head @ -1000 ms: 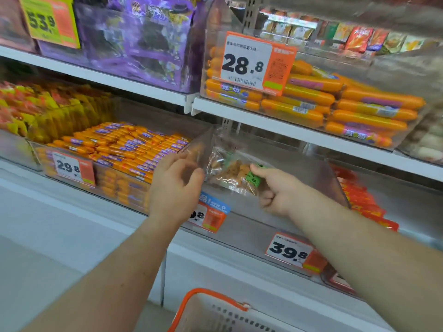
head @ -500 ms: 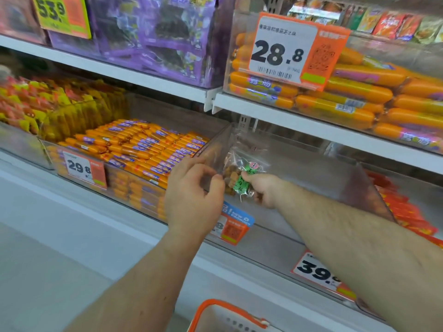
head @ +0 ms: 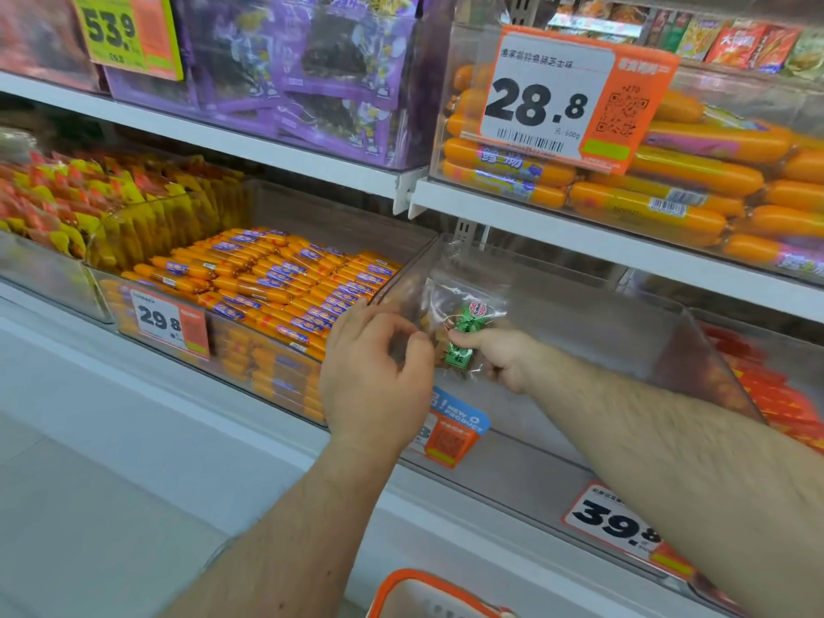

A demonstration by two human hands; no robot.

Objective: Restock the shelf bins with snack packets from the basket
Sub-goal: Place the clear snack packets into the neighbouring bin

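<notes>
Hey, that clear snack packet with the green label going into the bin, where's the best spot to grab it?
Probably pinch the clear snack packet at its lower flat edge, coming from the front, as the right hand does now: the lumpy filled middle looks harder to pinch.

Both hands reach forward — right hand (head: 499,359) pinching, left hand (head: 374,376) fingers loosely curled.

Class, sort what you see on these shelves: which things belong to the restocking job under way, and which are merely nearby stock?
Part of the job:
- snack packet, pinched in the right hand
- clear bin, where the packet is held
- left hand, at the bin's front corner
- basket, below

Just nearby:
- small orange sausages
- large orange sausages
- purple packets
- 28.8 price tag
</notes>
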